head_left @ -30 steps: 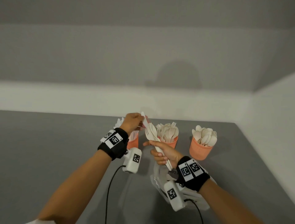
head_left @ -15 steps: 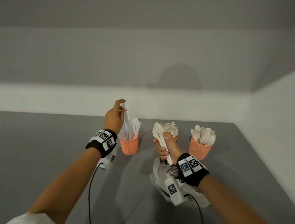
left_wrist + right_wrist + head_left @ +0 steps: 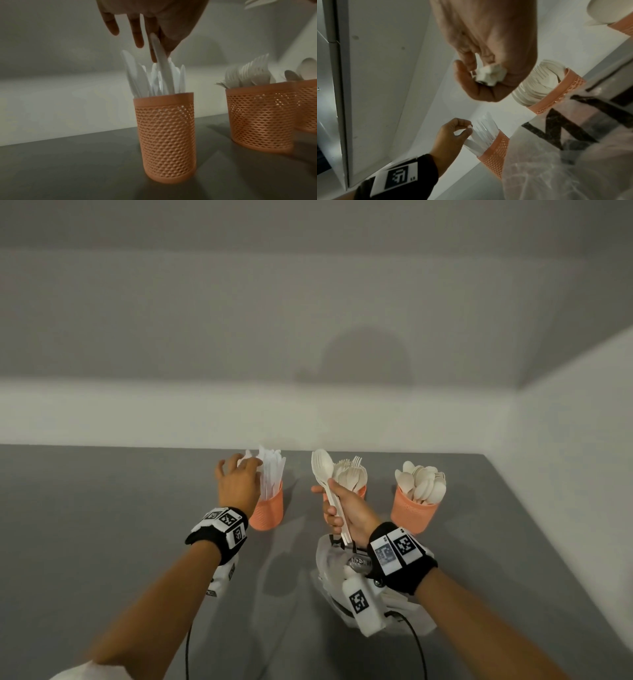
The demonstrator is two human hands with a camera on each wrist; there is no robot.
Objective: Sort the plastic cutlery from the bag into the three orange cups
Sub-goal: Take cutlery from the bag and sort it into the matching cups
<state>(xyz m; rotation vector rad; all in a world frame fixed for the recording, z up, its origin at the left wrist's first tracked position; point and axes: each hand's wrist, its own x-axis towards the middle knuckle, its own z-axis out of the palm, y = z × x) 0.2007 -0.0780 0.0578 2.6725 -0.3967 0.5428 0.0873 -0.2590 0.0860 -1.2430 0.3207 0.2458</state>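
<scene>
1. Left hand (image 3: 238, 485) is hovering over the knife cup (image 3: 268, 508), fingertips (image 3: 139, 40) pinching one white knife (image 3: 162, 63) standing in it.
2. Right hand (image 3: 349, 510) is gripping a bundle of cutlery (image 3: 325, 474) upright, just before the fork cup (image 3: 260, 116).
3. Beneath that wrist, the bag (image 3: 337, 573) is lying on the surface (image 3: 102, 508); the spoon cup (image 3: 414, 510) is standing to its right.

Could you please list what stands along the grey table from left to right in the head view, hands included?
Left hand → orange mesh cup of white plastic knives → right hand gripping a bundle of cream plastic cutlery → orange mesh cup of cream spoons.
</scene>
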